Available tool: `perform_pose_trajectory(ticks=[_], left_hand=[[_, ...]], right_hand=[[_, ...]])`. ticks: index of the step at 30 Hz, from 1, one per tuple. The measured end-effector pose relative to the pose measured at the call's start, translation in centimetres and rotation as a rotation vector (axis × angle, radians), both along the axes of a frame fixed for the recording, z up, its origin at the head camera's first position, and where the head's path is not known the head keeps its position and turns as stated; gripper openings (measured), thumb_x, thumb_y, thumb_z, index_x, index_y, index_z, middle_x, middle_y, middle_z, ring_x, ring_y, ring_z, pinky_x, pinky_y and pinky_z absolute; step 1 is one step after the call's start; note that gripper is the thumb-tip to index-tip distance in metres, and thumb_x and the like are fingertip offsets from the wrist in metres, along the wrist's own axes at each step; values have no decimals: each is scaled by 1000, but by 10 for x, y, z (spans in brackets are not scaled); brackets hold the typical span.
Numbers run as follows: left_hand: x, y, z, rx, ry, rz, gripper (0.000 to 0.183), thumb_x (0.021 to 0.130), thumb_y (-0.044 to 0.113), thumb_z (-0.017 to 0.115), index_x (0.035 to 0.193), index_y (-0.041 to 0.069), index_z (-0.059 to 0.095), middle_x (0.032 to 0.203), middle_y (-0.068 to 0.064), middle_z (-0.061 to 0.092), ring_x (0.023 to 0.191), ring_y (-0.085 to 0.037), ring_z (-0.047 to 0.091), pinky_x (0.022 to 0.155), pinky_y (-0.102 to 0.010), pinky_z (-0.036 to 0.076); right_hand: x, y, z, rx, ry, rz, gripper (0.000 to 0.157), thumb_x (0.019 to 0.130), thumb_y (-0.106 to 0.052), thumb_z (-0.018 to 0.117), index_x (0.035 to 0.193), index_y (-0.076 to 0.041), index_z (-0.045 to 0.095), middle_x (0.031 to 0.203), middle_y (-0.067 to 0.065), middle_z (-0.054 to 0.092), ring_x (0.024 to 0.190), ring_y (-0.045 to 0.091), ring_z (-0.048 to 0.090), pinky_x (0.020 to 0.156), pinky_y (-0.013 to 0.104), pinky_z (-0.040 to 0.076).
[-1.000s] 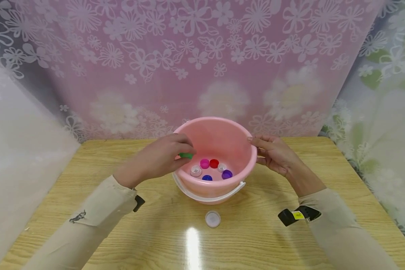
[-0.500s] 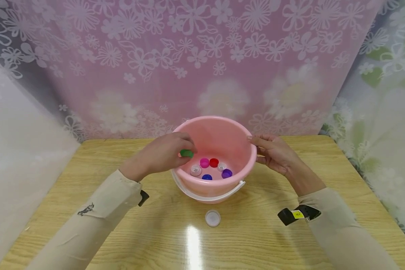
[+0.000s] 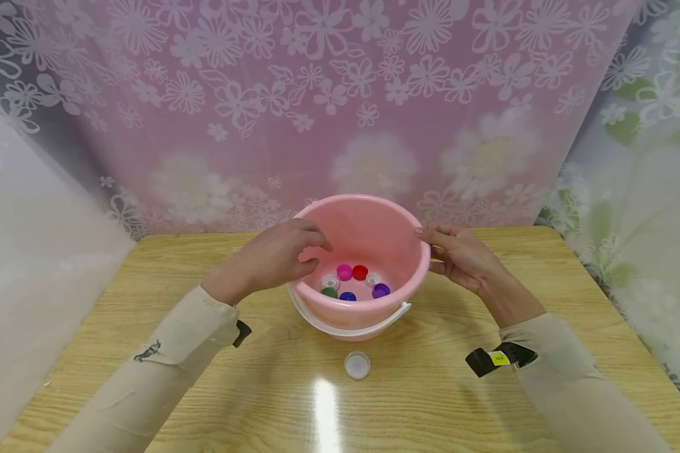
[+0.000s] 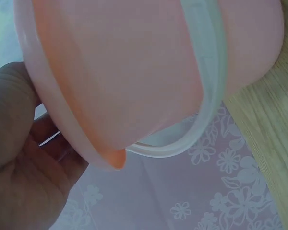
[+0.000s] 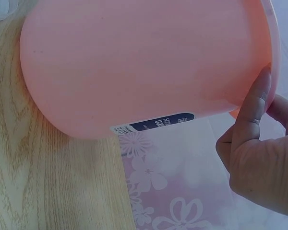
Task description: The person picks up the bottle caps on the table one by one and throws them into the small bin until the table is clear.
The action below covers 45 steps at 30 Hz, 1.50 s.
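A pink bucket [image 3: 368, 223] stands on the table, its white handle [image 3: 340, 331] hanging down in front. My left hand [image 3: 277, 255] hovers over the bucket's left rim, thumb and fingers apart with nothing between them. On the right, my right hand [image 3: 461, 258] pinches the rim between thumb and fingers, also seen in the right wrist view. Inside, on the bottom, lie several small round caps: a green cap [image 3: 329, 292], a blue cap [image 3: 347, 296], a purple cap [image 3: 381, 290], a red cap [image 3: 359, 272], a pink cap [image 3: 344, 272] and two clear ones. The front rim partly hides the green and blue caps.
A round white cap [image 3: 357, 365] lies on the wooden table [image 3: 249, 390] just in front of the bucket. Behind the table hangs a pink flowered curtain [image 3: 317, 126], with pale cloth on both sides.
The green cap has left my left hand and now lies on the bucket's bottom at the front left. My left fingers have spread. My right hand keeps its place on the rim.
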State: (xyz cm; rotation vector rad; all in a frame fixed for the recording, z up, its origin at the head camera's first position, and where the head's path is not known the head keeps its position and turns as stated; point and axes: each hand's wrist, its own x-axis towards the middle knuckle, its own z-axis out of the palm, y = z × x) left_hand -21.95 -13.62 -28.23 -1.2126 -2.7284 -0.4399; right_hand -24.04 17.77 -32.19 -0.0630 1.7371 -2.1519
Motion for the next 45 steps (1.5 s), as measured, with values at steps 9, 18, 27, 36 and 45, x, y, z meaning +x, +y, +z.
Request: perform_pose_trajectory(ticks=[9, 18, 27, 36, 45], left_hand=[[15, -6, -23, 272, 432, 33, 41, 82, 4, 72, 122, 4, 61, 116, -14, 59, 106, -30, 56, 92, -42, 48], [44, 0, -31, 444, 516, -28, 37, 82, 4, 62, 118, 2, 59, 111, -15, 57, 93, -29, 55, 78, -40, 51], [69, 11, -39, 483, 516, -104, 27, 85, 6, 55, 112, 3, 62, 103, -12, 57, 83, -24, 53, 69, -33, 50], [94, 32, -58, 481, 523, -284, 22, 89, 7, 48, 103, 6, 65, 98, -7, 59, 85, -20, 57, 78, -27, 51], [101, 39, -103, 216, 344, -350, 23, 88, 8, 53, 109, 11, 63, 109, -2, 59, 99, -13, 57, 91, -21, 46]], right_hand=[[-1, 0, -1, -7, 4, 1, 32, 94, -19, 63, 112, 5, 53, 101, 9, 59, 84, 16, 65, 74, 28, 56], [1, 0, -1, 3, 8, 4, 31, 94, -20, 63, 112, 4, 55, 100, 8, 58, 82, 15, 64, 74, 28, 56], [0, 0, -2, -6, 10, 7, 31, 95, -19, 62, 113, 4, 54, 100, 8, 58, 82, 14, 64, 74, 28, 56], [0, 1, -2, -23, 11, 1, 25, 94, -19, 63, 108, 1, 60, 97, 7, 60, 80, 14, 65, 72, 27, 57], [0, 0, -2, -27, 6, -1, 20, 94, -19, 63, 103, -1, 62, 97, 7, 60, 81, 14, 65, 73, 27, 57]])
